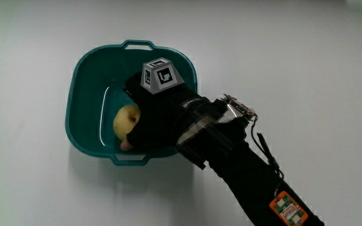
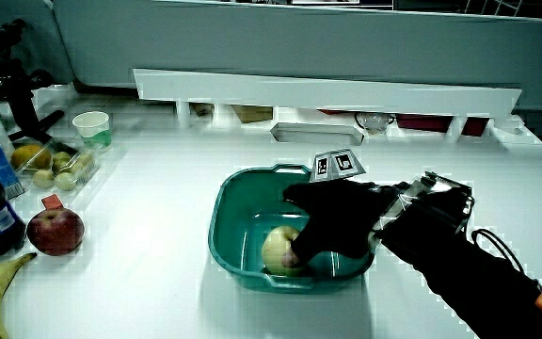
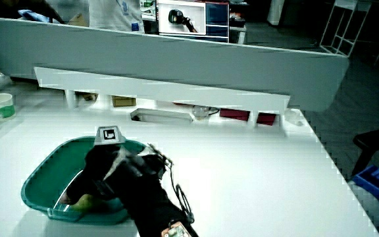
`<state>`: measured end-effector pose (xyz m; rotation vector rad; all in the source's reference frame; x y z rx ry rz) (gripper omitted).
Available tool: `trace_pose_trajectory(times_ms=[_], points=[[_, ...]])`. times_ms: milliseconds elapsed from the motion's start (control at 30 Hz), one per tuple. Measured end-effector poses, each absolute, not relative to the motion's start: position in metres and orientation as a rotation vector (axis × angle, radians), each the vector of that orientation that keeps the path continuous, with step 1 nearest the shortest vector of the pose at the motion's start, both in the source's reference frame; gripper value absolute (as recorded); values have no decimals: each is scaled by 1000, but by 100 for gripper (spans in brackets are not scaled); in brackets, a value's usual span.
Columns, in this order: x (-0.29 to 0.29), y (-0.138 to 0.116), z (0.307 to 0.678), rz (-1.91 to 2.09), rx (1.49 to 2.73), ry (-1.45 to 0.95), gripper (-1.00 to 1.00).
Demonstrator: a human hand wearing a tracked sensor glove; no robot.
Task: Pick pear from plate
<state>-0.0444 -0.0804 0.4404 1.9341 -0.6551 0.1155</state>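
Hands (image 1: 148, 119) in teal basin (image 1: 83, 88), fingers curled around pear (image 1: 126, 121); firm, light, smooth skin, best gripped round the belly

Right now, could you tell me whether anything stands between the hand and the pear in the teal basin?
Nothing visible does. The hand is down inside the teal basin, its fingers already against the pear. Apart from the hand, only the pear is seen in the basin.
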Motion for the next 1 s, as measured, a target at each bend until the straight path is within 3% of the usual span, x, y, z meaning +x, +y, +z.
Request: trace_pose_trajectory(times_ms=[400, 833, 1000], points=[[-52, -76, 463, 69, 1925, -625, 0], [-56, -75, 460, 114, 1981, -663, 0], [-53, -76, 462, 136, 2038, -656, 19]])
